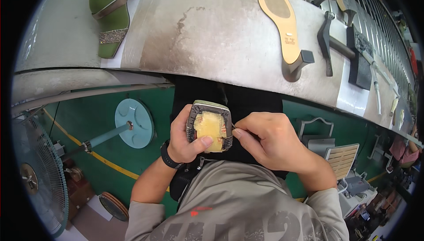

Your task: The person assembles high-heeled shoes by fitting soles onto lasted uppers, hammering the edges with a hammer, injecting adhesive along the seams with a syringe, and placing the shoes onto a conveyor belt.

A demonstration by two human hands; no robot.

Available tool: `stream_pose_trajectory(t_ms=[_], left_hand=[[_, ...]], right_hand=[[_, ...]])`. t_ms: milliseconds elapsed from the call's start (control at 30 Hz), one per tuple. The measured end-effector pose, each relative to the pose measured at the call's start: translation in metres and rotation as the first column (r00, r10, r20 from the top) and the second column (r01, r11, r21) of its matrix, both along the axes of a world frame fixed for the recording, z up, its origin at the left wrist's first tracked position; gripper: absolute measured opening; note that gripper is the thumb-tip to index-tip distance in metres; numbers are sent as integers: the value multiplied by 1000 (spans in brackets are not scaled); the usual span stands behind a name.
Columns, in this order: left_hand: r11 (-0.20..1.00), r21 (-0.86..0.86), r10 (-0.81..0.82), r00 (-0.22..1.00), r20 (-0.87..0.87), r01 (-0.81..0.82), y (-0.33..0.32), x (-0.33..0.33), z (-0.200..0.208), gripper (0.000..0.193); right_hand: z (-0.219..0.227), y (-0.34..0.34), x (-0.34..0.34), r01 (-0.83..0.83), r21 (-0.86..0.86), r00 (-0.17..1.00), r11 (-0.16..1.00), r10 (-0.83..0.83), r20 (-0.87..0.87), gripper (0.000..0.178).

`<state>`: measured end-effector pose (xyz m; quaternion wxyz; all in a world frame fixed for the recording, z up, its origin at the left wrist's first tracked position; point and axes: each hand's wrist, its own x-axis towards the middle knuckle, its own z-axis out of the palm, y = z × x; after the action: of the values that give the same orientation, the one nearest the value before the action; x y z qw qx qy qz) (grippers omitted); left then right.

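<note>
My left hand (180, 138) is wrapped round a green shoe upper (229, 118), held bottom up over my lap. Its dark lining is folded in round the edge, and a rough yellowish patch (209, 126) covers the middle of the underside. The left thumb presses on the lower part of that patch. At the shoe's right edge my right hand (271, 137) is closed in a pinch. A thin dark bit shows at its fingertips by the edge; what it belongs to is hidden in the fingers.
On the metal bench (207, 24) lie another green shoe (111, 16), a beige heeled sole (282, 22), a hammer (340, 47), a black block (360, 60) and a thin metal tool (376, 86). Rollers run beyond. A fan (39, 175) and a blue round base (139, 124) stand left.
</note>
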<state>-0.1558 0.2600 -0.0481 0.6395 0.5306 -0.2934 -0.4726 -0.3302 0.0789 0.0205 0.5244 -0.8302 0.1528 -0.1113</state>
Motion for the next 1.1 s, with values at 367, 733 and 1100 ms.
stream_pose_trajectory(t_ms=[367, 733, 1100], left_hand=[[994, 91, 50, 998, 36, -53, -17, -3, 15, 52], [988, 141, 48, 990, 131, -67, -18, -15, 11, 47], [980, 158, 62, 946, 317, -117, -31, -36, 9, 47]], right_hand=[[-15, 10, -8, 147, -277, 988, 950, -125, 95, 13], [-19, 8, -13, 117, -348, 992, 930, -92, 87, 17], [-14, 3, -16, -8, -495, 997, 869, -33, -74, 22]])
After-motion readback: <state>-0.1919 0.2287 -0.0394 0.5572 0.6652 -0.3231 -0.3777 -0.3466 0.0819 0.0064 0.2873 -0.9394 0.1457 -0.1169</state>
